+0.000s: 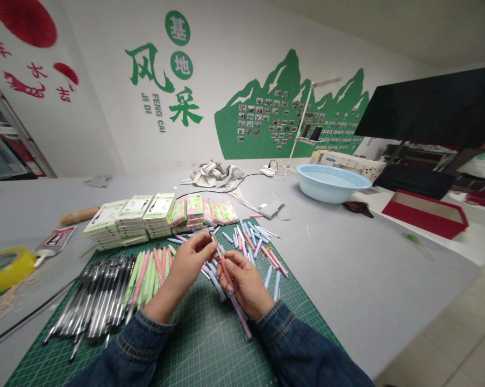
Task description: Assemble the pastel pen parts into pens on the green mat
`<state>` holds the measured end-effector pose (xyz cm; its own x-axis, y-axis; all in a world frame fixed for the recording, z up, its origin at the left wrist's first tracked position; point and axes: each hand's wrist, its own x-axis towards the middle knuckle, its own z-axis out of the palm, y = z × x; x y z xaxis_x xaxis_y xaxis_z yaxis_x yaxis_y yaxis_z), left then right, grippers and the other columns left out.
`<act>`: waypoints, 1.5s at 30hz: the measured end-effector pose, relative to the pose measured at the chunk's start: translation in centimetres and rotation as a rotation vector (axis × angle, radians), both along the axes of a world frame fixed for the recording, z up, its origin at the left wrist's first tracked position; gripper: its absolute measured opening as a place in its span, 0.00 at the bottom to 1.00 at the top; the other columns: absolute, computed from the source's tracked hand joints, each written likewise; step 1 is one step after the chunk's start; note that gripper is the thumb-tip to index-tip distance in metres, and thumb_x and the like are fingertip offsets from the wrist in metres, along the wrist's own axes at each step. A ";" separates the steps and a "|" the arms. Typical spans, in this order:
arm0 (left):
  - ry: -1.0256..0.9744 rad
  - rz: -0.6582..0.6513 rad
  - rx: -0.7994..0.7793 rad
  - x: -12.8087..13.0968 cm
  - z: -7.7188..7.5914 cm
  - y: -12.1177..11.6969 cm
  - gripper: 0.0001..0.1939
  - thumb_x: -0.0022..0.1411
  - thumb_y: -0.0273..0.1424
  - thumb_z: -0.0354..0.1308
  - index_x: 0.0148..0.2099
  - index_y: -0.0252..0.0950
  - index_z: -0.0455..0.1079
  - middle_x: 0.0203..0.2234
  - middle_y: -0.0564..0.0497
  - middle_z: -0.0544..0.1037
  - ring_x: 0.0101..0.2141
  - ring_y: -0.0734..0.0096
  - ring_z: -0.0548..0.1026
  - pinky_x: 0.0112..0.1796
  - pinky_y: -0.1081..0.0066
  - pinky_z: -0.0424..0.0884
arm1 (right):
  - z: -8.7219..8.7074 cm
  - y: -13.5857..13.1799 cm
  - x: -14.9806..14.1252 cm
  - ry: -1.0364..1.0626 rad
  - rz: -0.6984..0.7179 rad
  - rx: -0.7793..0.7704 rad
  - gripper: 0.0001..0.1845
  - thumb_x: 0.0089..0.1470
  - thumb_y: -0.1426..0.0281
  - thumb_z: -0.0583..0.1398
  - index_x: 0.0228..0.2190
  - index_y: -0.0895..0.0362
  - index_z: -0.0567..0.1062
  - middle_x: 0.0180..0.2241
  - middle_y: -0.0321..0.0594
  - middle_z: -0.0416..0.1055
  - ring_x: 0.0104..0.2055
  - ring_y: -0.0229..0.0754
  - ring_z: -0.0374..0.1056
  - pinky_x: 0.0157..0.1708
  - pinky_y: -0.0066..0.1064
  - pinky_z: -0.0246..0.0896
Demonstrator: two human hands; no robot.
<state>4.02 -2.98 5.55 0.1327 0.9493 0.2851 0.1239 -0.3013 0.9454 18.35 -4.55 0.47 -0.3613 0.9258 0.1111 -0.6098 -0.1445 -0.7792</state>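
Over the green cutting mat (307, 322) both hands meet in the middle of the view. My right hand (246, 282) is closed around a coral-pink pen barrel (225, 269), tilted with its upper end toward my left hand. The fingers of my left hand (192, 263) pinch a thin pen refill (214, 240) at the top of that barrel. How far the refill sits inside it I cannot tell. Below my right hand lies a purple pen (240, 317). Behind the hands, loose blue, pink and purple pen parts (250, 242) are scattered on the mat.
Black clear-barrelled pens (93, 295) and green and pink pens (145, 274) lie in rows at left. Stacked white-green boxes (157, 212) and small pink-green boxes (194, 207) stand behind. A yellow tape roll (6, 271), glue tube (57, 241) and blue basin (333, 185) flank them.
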 end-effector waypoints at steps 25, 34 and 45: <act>-0.030 0.002 -0.045 0.1 0.0 0.0 0.08 0.57 0.34 0.56 0.30 0.36 0.64 0.20 0.57 0.66 0.23 0.76 0.65 0.25 0.76 0.61 | 0.2 -0.5 -0.2 -0.016 0.063 -0.014 0.10 0.53 0.66 0.61 0.36 0.59 0.69 0.27 0.39 0.73 0.24 0.33 0.69 0.25 0.24 0.64; -0.036 -0.009 0.027 0.0 0.7 -0.4 0.06 0.57 0.34 0.57 0.35 0.36 0.68 0.26 0.55 0.70 0.28 0.75 0.67 0.30 0.75 0.63 | 0.6 -0.7 0.1 -0.028 0.046 -0.019 0.10 0.52 0.68 0.63 0.36 0.58 0.70 0.29 0.37 0.72 0.28 0.34 0.69 0.31 0.27 0.67; 0.040 0.001 0.069 0.1 0.7 -0.6 0.06 0.58 0.35 0.56 0.34 0.37 0.67 0.25 0.55 0.70 0.27 0.73 0.69 0.30 0.74 0.64 | 1.0 -0.8 0.0 -0.007 0.024 -0.016 0.12 0.48 0.66 0.65 0.34 0.57 0.71 0.29 0.36 0.71 0.29 0.36 0.69 0.37 0.37 0.68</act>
